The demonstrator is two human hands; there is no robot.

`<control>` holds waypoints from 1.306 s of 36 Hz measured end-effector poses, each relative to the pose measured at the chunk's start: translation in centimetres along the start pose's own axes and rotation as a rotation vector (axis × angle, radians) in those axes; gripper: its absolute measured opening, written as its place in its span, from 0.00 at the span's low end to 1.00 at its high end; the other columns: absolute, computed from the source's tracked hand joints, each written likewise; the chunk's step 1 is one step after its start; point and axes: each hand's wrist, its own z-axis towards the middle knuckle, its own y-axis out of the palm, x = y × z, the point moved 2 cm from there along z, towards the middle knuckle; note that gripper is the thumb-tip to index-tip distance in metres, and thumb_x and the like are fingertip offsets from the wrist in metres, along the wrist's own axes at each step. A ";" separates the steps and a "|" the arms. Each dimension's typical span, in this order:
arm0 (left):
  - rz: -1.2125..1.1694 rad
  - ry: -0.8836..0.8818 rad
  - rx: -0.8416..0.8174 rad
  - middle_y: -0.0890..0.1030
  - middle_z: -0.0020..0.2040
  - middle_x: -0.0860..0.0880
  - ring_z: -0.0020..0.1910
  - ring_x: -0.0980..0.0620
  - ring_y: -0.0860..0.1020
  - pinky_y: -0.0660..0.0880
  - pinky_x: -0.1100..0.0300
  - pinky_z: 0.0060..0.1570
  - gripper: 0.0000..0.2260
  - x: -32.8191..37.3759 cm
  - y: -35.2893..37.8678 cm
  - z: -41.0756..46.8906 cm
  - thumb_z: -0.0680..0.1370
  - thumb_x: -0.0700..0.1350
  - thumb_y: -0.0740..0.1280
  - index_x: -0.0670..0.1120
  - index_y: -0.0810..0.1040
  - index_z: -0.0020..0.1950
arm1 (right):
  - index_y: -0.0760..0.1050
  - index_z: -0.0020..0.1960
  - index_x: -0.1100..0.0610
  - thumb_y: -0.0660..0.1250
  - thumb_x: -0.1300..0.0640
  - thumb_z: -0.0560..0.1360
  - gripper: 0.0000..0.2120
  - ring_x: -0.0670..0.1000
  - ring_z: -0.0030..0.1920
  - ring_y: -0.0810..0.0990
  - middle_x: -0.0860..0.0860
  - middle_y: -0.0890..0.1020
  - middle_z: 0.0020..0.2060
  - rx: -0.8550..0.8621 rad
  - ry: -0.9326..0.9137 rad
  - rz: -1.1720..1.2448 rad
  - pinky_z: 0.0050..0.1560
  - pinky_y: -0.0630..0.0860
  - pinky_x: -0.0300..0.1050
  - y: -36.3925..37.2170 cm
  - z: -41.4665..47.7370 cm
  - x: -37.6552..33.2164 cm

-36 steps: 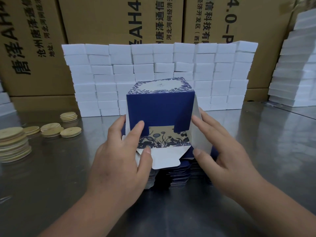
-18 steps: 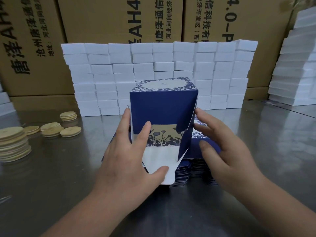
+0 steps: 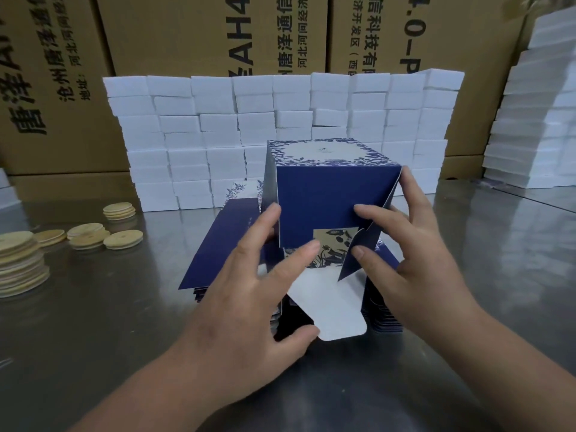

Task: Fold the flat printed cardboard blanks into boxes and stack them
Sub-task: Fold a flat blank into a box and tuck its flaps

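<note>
Navy floral-printed cardboard box (image 3: 333,194) half-formed: light, thin, dents easily. Left grip (image 3: 249,307) flat-fingered, pressing front; right grip (image 3: 414,260) clasping box edge. Hold along folds.

Left hand (image 3: 249,307), right hand (image 3: 417,263) on box (image 3: 330,194)

1 head view, forward-down, close over metal table (image 3: 93,338).

One half-folded box (image 3: 330,194); two hands (image 3: 246,310); one pile of flat blanks (image 3: 218,244)
</note>
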 end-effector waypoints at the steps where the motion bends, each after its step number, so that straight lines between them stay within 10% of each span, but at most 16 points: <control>1: -0.025 0.009 0.013 0.53 0.74 0.51 0.71 0.53 0.62 0.68 0.52 0.61 0.33 0.0 -0.1 0.0 0.67 0.55 0.68 0.56 0.61 0.69 | 0.68 0.54 0.34 0.71 0.68 0.71 0.29 0.25 0.65 0.59 0.31 0.48 0.68 0.017 0.002 0.007 0.49 0.66 0.19 -0.1 0.0 0.0; 5: -0.107 0.011 0.075 0.56 0.74 0.54 0.72 0.65 0.57 0.69 0.66 0.61 0.31 -0.1 -0.3 0.1 0.69 0.52 0.65 0.54 0.58 0.69 | 0.67 0.54 0.36 0.73 0.69 0.69 0.31 0.26 0.60 0.65 0.34 0.51 0.68 0.076 -0.031 -0.055 0.48 0.63 0.16 -0.1 -0.1 0.0; 13: -0.273 -0.038 0.197 0.57 0.72 0.57 0.70 0.57 0.67 0.69 0.68 0.62 0.22 0.0 -0.1 0.0 0.67 0.50 0.68 0.54 0.63 0.56 | 0.69 0.54 0.46 0.76 0.70 0.63 0.29 0.22 0.59 0.61 0.48 0.55 0.69 0.189 -0.048 -0.113 0.47 0.62 0.16 0.4 -0.4 -0.4; 18: -0.223 -0.064 0.202 0.62 0.72 0.50 0.71 0.61 0.63 0.63 0.71 0.64 0.21 -0.1 0.0 -0.1 0.67 0.51 0.68 0.49 0.66 0.56 | 0.67 0.58 0.40 0.73 0.56 0.62 0.29 0.43 0.66 0.64 0.37 0.48 0.69 0.141 0.001 -0.073 0.57 0.60 0.19 1.0 -0.6 -1.1; 23: -0.167 -0.025 0.114 0.60 0.73 0.47 0.71 0.66 0.59 0.59 0.74 0.63 0.24 0.1 -0.2 -0.1 0.67 0.53 0.67 0.46 0.67 0.59 | 0.62 0.64 0.38 0.73 0.51 0.61 0.35 0.27 0.67 0.48 0.38 0.43 0.71 0.073 -0.042 -0.098 0.60 0.53 0.18 1.3 -0.6 -1.1; 32: -0.040 -0.014 0.004 0.58 0.75 0.47 0.75 0.45 0.51 0.60 0.35 0.65 0.25 0.1 0.5 -0.4 0.68 0.59 0.65 0.53 0.73 0.63 | 0.56 0.70 0.43 0.68 0.55 0.66 0.36 0.45 0.71 0.54 0.34 0.46 0.69 0.047 -0.067 -0.194 0.63 0.65 0.40 1.4 -0.8 -1.4; 36: -0.026 -0.092 0.021 0.53 0.75 0.48 0.75 0.39 0.51 0.63 0.30 0.62 0.28 0.0 0.0 -0.1 0.64 0.63 0.65 0.59 0.71 0.63 | 0.59 0.71 0.48 0.68 0.57 0.66 0.36 0.45 0.71 0.55 0.36 0.47 0.69 0.075 -0.062 -0.196 0.65 0.64 0.33 1.3 -0.7 -1.3; 47: -0.109 -0.309 -0.043 0.42 0.70 0.71 0.67 0.65 0.58 0.61 0.61 0.61 0.37 -0.4 -0.3 0.1 0.55 0.73 0.60 0.68 0.59 0.63 | 0.69 0.68 0.59 0.69 0.62 0.66 0.31 0.42 0.66 0.57 0.49 0.50 0.71 0.079 -0.071 -0.227 0.60 0.49 0.17 1.3 -0.8 -1.3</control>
